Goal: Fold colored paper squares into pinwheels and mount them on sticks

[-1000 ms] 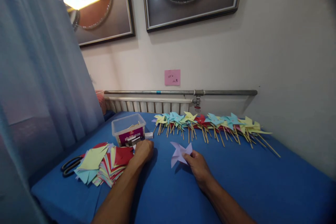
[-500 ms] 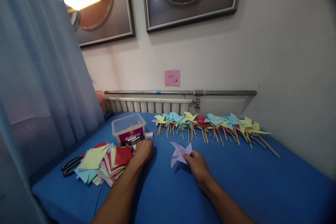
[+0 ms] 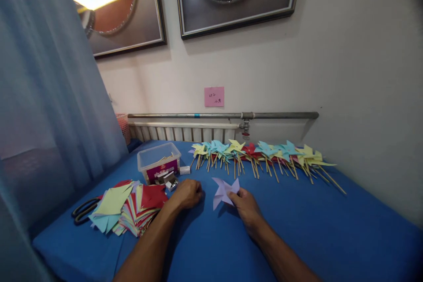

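Observation:
In my right hand (image 3: 247, 208) is a lilac paper pinwheel (image 3: 222, 191), pinched between thumb and fingers near its centre, with no stick visible on it. My left hand (image 3: 187, 194) is closed just left of the pinwheel, apart from it. Its fingertips are turned away, so anything small in them is hidden. Behind that hand lie small opened boxes (image 3: 169, 180) with shiny bits at their mouth. A small white box (image 3: 185, 170) sits beside the clear plastic tub (image 3: 158, 161), which has thin sticks inside.
Stacked coloured paper squares (image 3: 115, 200) lie at the left, over black-handled scissors (image 3: 84, 210). Finished pinwheels (image 3: 251, 150) on sticks form a row along the back of the blue-covered table (image 3: 211, 246). A blue curtain (image 3: 59, 61) hangs left; a pipe (image 3: 280, 115) runs along the wall.
My left hand has drawn away from the small boxes, moving right and closer to the pinwheel. My right hand keeps hold of the lilac pinwheel almost in place.

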`<move>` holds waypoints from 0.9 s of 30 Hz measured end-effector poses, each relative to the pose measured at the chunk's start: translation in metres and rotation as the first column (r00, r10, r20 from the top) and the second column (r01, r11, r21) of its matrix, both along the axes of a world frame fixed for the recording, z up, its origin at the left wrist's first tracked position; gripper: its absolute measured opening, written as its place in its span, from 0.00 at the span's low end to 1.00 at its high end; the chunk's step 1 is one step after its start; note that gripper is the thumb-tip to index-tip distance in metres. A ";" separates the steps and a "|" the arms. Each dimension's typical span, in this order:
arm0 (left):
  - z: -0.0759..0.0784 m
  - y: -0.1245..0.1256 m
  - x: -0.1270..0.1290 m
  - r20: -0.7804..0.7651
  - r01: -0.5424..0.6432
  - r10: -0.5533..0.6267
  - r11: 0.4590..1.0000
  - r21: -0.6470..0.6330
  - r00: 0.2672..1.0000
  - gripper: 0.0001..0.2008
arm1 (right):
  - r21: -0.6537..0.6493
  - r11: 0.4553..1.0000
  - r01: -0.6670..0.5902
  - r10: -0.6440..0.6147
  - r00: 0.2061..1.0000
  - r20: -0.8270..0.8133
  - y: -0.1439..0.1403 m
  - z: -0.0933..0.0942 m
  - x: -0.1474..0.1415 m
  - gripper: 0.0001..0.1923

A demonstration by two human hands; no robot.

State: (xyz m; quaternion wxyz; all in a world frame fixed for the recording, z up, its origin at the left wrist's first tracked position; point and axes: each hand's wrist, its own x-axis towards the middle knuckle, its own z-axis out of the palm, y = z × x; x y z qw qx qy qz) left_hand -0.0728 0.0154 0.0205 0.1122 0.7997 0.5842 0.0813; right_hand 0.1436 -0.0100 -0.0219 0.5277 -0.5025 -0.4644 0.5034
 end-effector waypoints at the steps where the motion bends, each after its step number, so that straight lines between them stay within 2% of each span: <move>1: -0.001 0.000 -0.001 -0.011 -0.006 0.006 1.000 0.004 1.000 0.10 | -0.001 1.000 0.006 -0.006 1.000 0.002 0.001 0.000 0.000 0.16; 8: -0.004 0.004 -0.008 -0.004 -0.005 0.005 0.999 0.051 1.000 0.11 | 0.016 1.000 0.012 -0.012 1.000 0.006 0.003 -0.003 0.000 0.16; 14: -0.004 0.004 -0.007 0.058 0.116 -0.117 0.993 0.025 0.991 0.12 | 0.010 1.000 0.018 -0.018 0.999 0.046 0.003 -0.004 0.002 0.17; 23: -0.003 0.000 0.001 -0.090 0.139 -0.133 0.988 0.062 0.987 0.13 | -0.003 1.000 0.016 -0.016 1.000 0.011 0.006 -0.008 0.002 0.18; 27: -0.001 -0.002 0.003 -0.105 0.125 -0.118 0.990 0.064 0.988 0.14 | 0.006 1.000 0.015 -0.015 1.000 -0.014 0.005 -0.006 0.000 0.17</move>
